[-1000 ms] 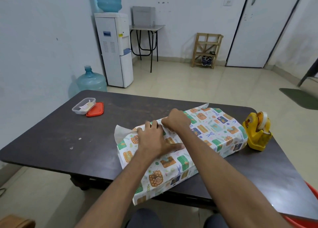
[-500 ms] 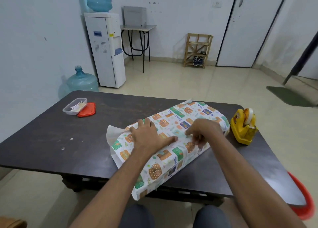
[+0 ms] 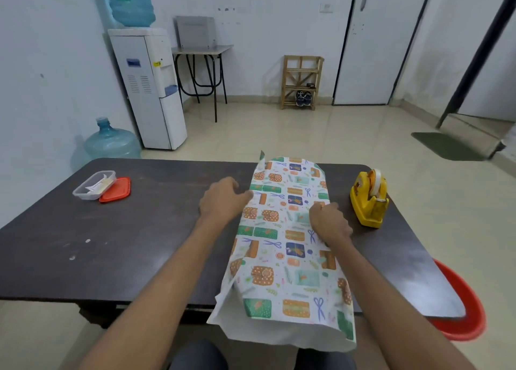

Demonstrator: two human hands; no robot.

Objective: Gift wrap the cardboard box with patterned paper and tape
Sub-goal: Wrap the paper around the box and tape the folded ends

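The box is hidden inside patterned wrapping paper (image 3: 282, 230), which lies lengthwise away from me on the dark table (image 3: 139, 230). The paper's near end hangs open over the table's front edge. My left hand (image 3: 223, 199) presses against the parcel's left side, fingers curled at the paper's edge. My right hand (image 3: 329, 221) grips the parcel's right side, fingers folded onto the paper. A yellow tape dispenser (image 3: 370, 199) stands just right of the parcel.
A clear plastic container (image 3: 93, 185) with a red lid (image 3: 116, 189) beside it sits at the table's back left. A red tub (image 3: 460, 305) is on the floor at the right. A water dispenser (image 3: 148, 88) and bottle (image 3: 111, 141) stand against the left wall.
The parcel has been turned from lying diagonally across the table to pointing straight away from me. Both hands shifted from its top to its left and right sides.
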